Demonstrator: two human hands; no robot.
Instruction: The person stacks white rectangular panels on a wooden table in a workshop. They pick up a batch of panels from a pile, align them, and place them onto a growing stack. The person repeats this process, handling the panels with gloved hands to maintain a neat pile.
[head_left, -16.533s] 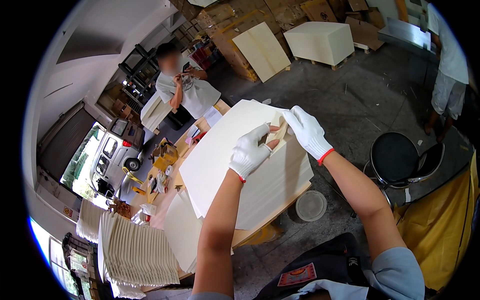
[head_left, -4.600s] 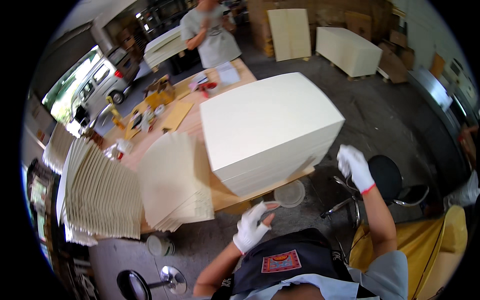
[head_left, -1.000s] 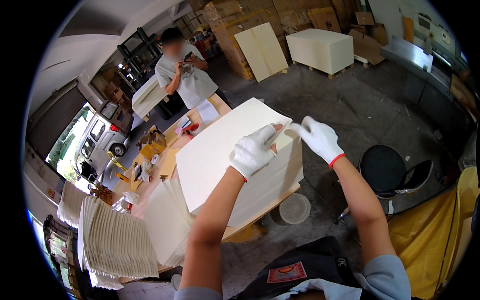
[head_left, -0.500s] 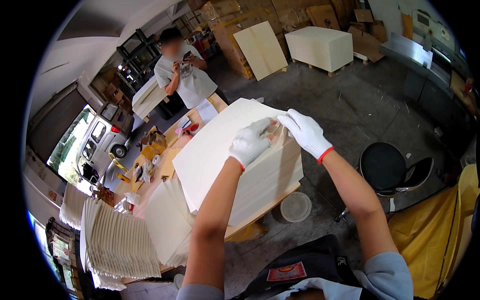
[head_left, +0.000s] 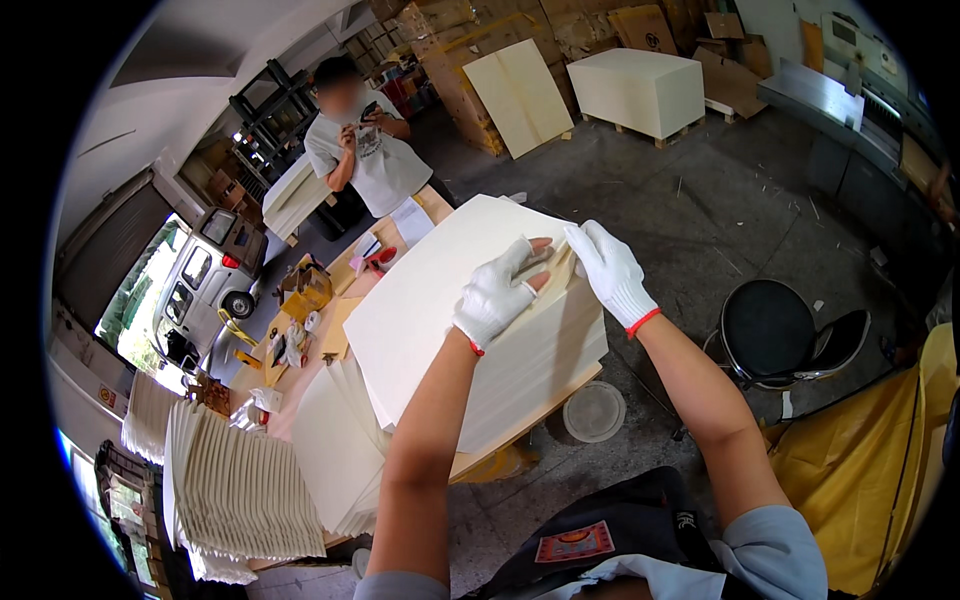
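Note:
A tall stack of large cream-white paper sheets [head_left: 430,290] lies on a wooden table in front of me. My left hand [head_left: 497,295], in a white glove with bare thumb and fingertip, rests on the top sheet near the right corner. Its thumb and forefinger are spread, with nothing between them. At that corner several sheets are bent up. My right hand [head_left: 608,268], gloved in white with a red cuff, grips the raised corner from its outer side; its thumb is hidden. Beside the stack, more sheets lie fanned out [head_left: 338,445].
Wavy piles of sheets [head_left: 235,480] stand at the table's left end. Tape, bags and a yellow box [head_left: 306,287] lie behind. Across the table stands a person [head_left: 370,160] holding a phone. On the right are a black stool [head_left: 766,332] and yellow cloth [head_left: 850,460]; a lidded bucket [head_left: 594,412] stands below the table's edge.
My left thumb and forefinger have moved away from the bent corner and spread apart. My right hand has shifted slightly, still at the corner.

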